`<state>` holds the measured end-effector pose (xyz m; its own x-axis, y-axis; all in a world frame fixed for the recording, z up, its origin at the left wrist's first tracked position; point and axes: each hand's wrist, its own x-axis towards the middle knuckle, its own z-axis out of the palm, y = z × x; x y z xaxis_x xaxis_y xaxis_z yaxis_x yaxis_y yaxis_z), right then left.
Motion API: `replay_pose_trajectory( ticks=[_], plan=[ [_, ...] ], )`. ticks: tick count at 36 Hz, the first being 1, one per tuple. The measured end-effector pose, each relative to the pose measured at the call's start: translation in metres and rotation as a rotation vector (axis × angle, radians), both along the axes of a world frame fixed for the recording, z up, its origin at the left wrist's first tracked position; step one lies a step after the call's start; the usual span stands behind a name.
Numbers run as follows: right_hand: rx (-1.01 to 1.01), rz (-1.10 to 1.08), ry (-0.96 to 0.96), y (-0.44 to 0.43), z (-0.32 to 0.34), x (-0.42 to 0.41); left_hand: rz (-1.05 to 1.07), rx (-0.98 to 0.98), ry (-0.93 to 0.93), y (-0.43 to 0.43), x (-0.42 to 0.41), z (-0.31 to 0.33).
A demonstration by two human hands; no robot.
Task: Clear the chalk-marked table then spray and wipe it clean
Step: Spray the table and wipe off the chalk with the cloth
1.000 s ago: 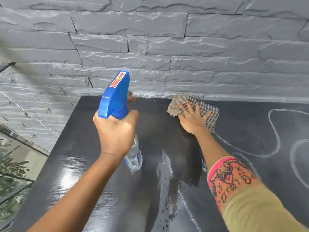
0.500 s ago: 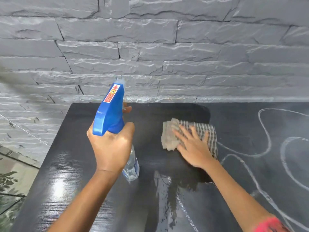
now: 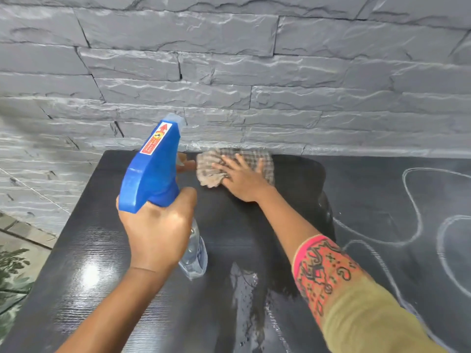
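**Wiping far edge, bottle held up**

Right hand [image 3: 240, 180] is pressing flat, fingers spread, on checked cloth [image 3: 237, 165] at the table [image 3: 89, 250] far edge by the stone wall [image 3: 229, 72]. Left hand [image 3: 156, 230] is gripping the blue spray bottle [image 3: 150, 174], fingers wrapped closed round its neck, above the table. Chalk lines [image 3: 418, 212] are showing at right; wet streak [image 3: 244, 289] near centre.

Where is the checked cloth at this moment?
In the head view, the checked cloth lies flat under the right hand at the far edge of the black table, against the stone wall, right of the spray bottle.
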<state>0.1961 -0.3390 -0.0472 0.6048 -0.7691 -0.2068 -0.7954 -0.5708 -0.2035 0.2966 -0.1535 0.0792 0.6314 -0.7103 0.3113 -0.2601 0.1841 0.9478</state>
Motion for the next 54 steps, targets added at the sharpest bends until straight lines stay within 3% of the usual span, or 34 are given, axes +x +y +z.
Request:
replay_pose_trajectory(
  ticks=[8,22,27,32,38,44,48,54],
  plan=[
    [-0.014,-0.381,0.065,-0.001,-0.001,-0.127,-0.062,-0.05,0.045,0.0,-0.003,0.003],
    [-0.077,-0.019,0.161,0.234,-0.007,-0.156,-0.127,0.029,0.072,0.019,-0.007,0.022],
    [-0.031,-0.258,0.128,0.216,-0.002,-0.18,-0.154,0.066,0.095,0.055,0.0,0.021],
    [0.087,-0.476,0.058,0.168,0.008,-0.121,-0.14,0.09,0.112,0.1,0.012,0.014],
    [0.057,-0.132,0.12,0.213,0.004,-0.053,-0.123,0.133,0.132,0.143,0.015,0.013],
    [-0.023,0.089,0.175,0.307,0.0,-0.095,-0.123,0.095,0.126,0.158,0.013,0.016],
    [-0.026,-0.008,0.205,0.332,-0.003,-0.154,-0.167,0.116,0.089,0.164,0.009,0.008],
    [0.049,-0.352,0.128,0.274,0.006,-0.166,-0.169,0.103,0.094,0.169,0.01,0.005]
  ],
)
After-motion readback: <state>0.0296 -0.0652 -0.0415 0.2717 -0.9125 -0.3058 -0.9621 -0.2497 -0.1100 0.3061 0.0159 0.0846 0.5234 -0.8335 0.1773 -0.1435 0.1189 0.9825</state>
